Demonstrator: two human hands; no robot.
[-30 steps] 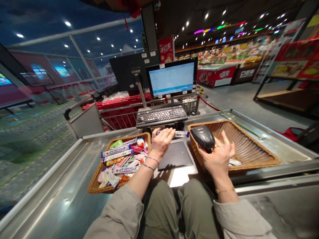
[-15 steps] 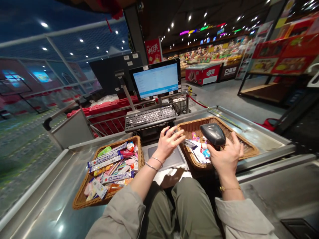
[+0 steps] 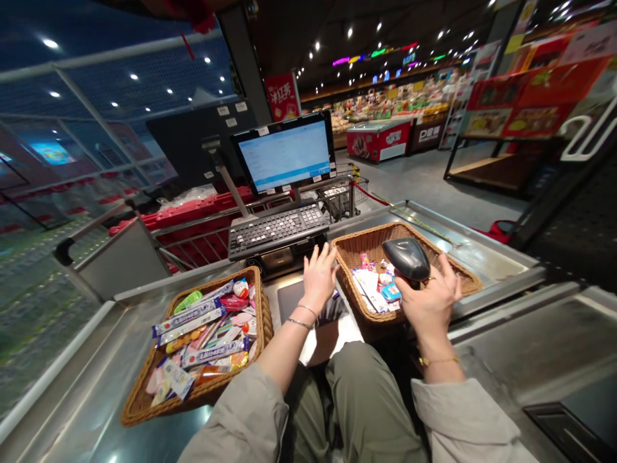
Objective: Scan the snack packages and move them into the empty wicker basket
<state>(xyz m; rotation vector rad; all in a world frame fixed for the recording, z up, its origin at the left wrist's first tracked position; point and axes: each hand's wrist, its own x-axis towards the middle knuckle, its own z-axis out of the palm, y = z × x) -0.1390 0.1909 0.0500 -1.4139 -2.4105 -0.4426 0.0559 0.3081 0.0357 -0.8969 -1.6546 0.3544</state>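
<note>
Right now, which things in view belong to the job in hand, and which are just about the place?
In the job:
black scanner, held in the right hand
dark pad below the left hand
left basket and right basket, both holding small packets
likely the lit monitor and keyboard

Just about:
red freezer
red sign

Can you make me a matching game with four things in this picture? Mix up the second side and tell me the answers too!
Things:
1. scanner
2. keyboard
3. left basket
4. screen

Clues:
A. crowded with packets
B. lit up, light blue
C. in the right hand
D. just below the screen

Right pairs: 1-C, 2-D, 3-A, 4-B
</note>
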